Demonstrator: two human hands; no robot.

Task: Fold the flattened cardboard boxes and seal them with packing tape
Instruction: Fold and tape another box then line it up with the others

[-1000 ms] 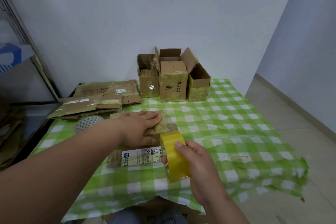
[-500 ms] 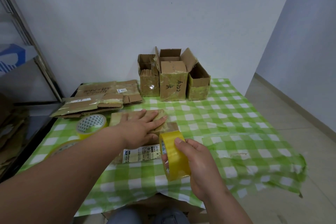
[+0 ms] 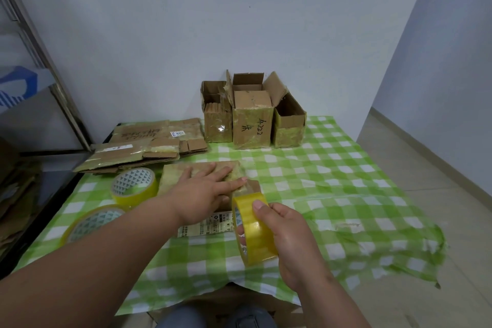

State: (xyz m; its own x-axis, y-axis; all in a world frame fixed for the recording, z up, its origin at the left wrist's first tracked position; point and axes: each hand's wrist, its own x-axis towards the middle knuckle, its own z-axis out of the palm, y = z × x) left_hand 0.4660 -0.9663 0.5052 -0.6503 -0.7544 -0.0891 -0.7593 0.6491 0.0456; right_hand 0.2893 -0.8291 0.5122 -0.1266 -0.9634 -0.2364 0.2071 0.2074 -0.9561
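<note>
Box (image 3: 186, 176) under left hand (image 3: 205, 198), edges seemingly blurred

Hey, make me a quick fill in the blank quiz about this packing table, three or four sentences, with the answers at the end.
1. The right hand grips a roll of ____ packing tape.
2. The left hand presses flat on the ____ box in front of the person.
3. Besides the held roll, ____ more tape rolls lie on the tablecloth, at its left side.
4. At the far edge, ____ folded boxes stand with open flaps by the wall.

Missing words: yellow; cardboard; two; three
</note>
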